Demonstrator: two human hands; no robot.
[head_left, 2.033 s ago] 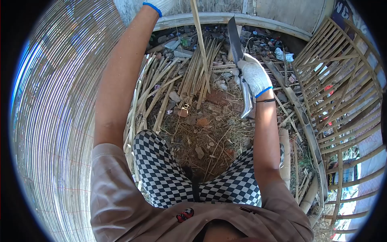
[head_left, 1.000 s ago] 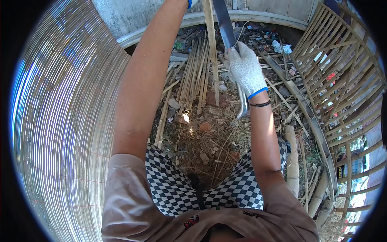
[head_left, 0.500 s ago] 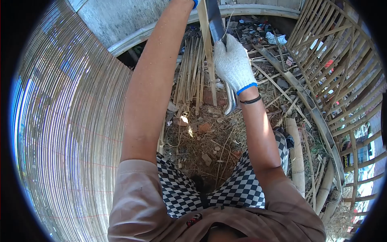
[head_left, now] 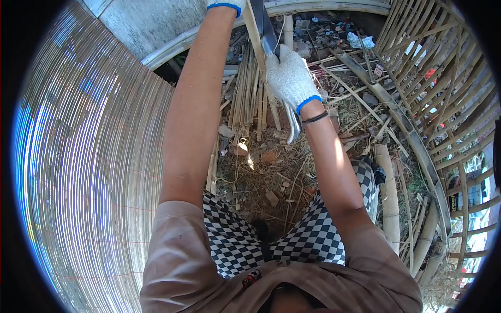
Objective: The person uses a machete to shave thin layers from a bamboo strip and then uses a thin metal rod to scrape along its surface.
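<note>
My right hand [head_left: 293, 77], in a white knitted glove with a blue cuff, is wrapped round the handle of a long blade [head_left: 266, 32]. The curved metal end of the handle sticks out below the glove. Just left of the blade a pale bamboo strip [head_left: 256, 39] slants from the top edge down towards the ground. At the top edge only the gloved wrist of my left hand [head_left: 224, 3] shows; its fingers are out of view, close to the strip's upper end.
A bundle of thin bamboo strips [head_left: 249, 99] lies ahead on the littered ground. A slatted bamboo screen [head_left: 104, 156] fills the left. On the right stand a bamboo lattice [head_left: 433, 78] and bamboo poles [head_left: 387, 193]. A pale wall [head_left: 151, 26] is at the back.
My right hand and the blade have moved a little left and slightly up. The strip's upper part has shifted left, and my left wrist has moved left and further into view.
</note>
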